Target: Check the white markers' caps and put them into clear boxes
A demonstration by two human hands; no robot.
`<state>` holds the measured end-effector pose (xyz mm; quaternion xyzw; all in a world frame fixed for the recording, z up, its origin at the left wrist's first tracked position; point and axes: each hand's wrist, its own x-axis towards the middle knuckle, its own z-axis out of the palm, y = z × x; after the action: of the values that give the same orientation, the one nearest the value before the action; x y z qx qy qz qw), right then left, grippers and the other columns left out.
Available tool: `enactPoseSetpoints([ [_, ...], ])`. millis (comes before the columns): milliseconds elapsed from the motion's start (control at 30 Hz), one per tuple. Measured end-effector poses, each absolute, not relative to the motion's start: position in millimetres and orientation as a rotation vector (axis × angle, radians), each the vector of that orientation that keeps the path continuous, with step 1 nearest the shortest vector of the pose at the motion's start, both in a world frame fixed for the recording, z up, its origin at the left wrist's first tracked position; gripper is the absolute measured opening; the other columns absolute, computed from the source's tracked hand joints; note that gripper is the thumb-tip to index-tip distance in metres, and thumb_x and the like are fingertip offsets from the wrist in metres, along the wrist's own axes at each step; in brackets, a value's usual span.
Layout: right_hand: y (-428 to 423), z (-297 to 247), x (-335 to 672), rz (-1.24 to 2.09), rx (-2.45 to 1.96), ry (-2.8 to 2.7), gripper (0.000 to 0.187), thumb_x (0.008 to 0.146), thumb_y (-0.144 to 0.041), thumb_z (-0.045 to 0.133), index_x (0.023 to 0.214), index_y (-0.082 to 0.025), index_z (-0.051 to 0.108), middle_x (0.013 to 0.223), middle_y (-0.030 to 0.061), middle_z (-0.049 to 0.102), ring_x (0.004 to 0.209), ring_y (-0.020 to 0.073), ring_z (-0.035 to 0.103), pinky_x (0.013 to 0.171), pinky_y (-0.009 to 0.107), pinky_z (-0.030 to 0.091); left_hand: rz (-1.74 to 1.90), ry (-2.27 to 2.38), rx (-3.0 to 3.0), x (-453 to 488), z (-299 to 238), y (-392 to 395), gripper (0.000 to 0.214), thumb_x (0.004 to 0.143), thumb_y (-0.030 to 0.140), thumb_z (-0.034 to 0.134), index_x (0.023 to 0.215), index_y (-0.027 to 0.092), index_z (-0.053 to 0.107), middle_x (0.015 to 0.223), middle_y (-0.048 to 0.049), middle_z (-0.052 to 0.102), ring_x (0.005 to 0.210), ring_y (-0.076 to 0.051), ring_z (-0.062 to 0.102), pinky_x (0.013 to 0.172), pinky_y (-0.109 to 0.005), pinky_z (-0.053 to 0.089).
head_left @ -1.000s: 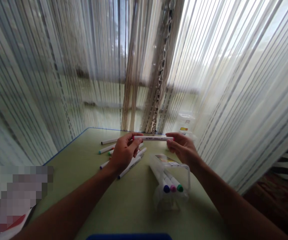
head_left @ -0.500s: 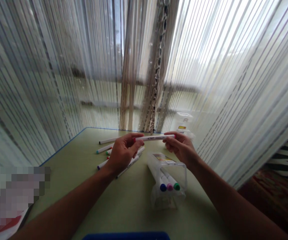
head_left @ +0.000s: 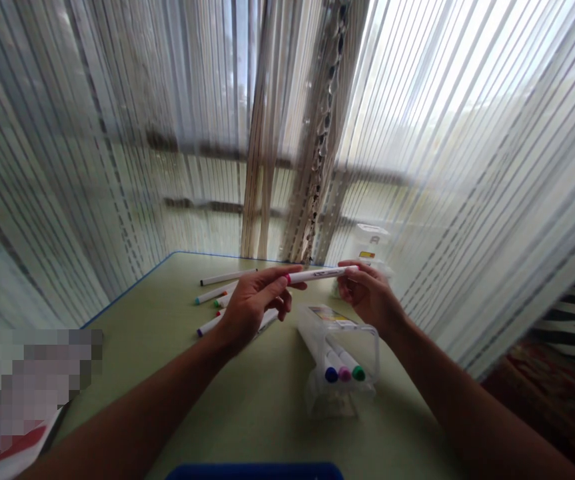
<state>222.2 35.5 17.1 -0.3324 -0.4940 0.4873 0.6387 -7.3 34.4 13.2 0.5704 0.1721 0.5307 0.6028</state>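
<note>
A white marker with pink-red ends is held level above the table between both hands. My left hand pinches its left end between thumb and fingers. At the other end, the fingertips of my right hand grip it. Below the marker lies a clear plastic case, its open end facing me. Inside it are three white markers with blue, pink and green ends. Several loose white markers lie beside and partly behind my left hand.
The green table has a blue edge. A second clear container stands at the back right by the striped string curtain. A blue object shows at the near edge. Patterned fabric lies to the right.
Both hands and the held marker have shifted slightly right in the view. The left fingers have moved along the marker's end and spread a little. The view itself has shifted slightly.
</note>
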Motion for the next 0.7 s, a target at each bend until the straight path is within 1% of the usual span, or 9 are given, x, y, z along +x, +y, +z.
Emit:
enactPoseSetpoints([
  [133, 36, 16, 223, 1.107, -0.736, -1.133, 0.018, 0.071, -0.029, 0.077, 0.083, -0.018, 0.071, 0.060, -0.0014, 0.061, 0.046, 0.0092, 0.049, 0.041, 0.021, 0.033, 1.232, 0.406, 1.349, -7, 14, 32, 0.034, 0.085, 0.029, 0.068, 0.114, 0.012, 0.073, 0.093, -0.0137, 0.074, 0.057, -0.011, 0.056, 0.049, -0.024, 0.045],
  [233, 37, 15, 224, 1.120, -0.705, -1.133, 0.018, 0.072, -0.028, 0.079, 0.084, -0.017, 0.073, 0.061, -0.0008, 0.064, 0.046, 0.0078, 0.050, 0.041, 0.019, 0.034, 1.264, 0.468, 1.388, -6, 14, 33, 0.036, 0.085, 0.030, 0.068, 0.115, 0.010, 0.071, 0.088, -0.0129, 0.074, 0.056, -0.011, 0.056, 0.049, -0.024, 0.046],
  [367, 34, 15, 224, 1.128, -0.717, -1.165, 0.019, 0.071, -0.027, 0.083, 0.085, -0.018, 0.075, 0.063, -0.0002, 0.067, 0.048, 0.0073, 0.054, 0.043, 0.018, 0.037, 1.352, 0.594, 1.429, -6, 10, 40, 0.031, 0.087, 0.029, 0.064, 0.108, 0.007, 0.068, 0.082, -0.0106, 0.073, 0.051, -0.010, 0.054, 0.046, -0.024, 0.045],
  [533, 31, 15, 223, 1.155, -0.760, -1.251, 0.026, 0.067, -0.028, 0.085, 0.090, -0.018, 0.078, 0.069, 0.0034, 0.073, 0.051, 0.0086, 0.059, 0.044, 0.018, 0.041, 1.392, 0.698, 1.490, -9, 5, 49, 0.024, 0.084, 0.030, 0.068, 0.099, 0.010, 0.066, 0.073, -0.0036, 0.068, 0.047, -0.008, 0.051, 0.044, -0.021, 0.044],
  [600, 30, 16, 223, 1.162, -0.758, -1.266, 0.027, 0.067, -0.030, 0.085, 0.090, -0.018, 0.079, 0.070, 0.0050, 0.074, 0.050, 0.0093, 0.060, 0.044, 0.019, 0.042, 1.391, 0.717, 1.513, -11, 5, 49, 0.024, 0.083, 0.031, 0.071, 0.096, 0.011, 0.066, 0.069, -0.0006, 0.065, 0.047, -0.008, 0.051, 0.043, -0.020, 0.043],
  [700, 30, 16, 223, 1.156, -0.749, -1.274, 0.026, 0.067, -0.031, 0.085, 0.089, -0.018, 0.079, 0.069, 0.0052, 0.075, 0.050, 0.0094, 0.061, 0.043, 0.019, 0.042, 1.377, 0.724, 1.548, -11, 6, 48, 0.024, 0.081, 0.032, 0.073, 0.093, 0.012, 0.065, 0.063, 0.0026, 0.060, 0.046, -0.007, 0.050, 0.043, -0.019, 0.042],
])
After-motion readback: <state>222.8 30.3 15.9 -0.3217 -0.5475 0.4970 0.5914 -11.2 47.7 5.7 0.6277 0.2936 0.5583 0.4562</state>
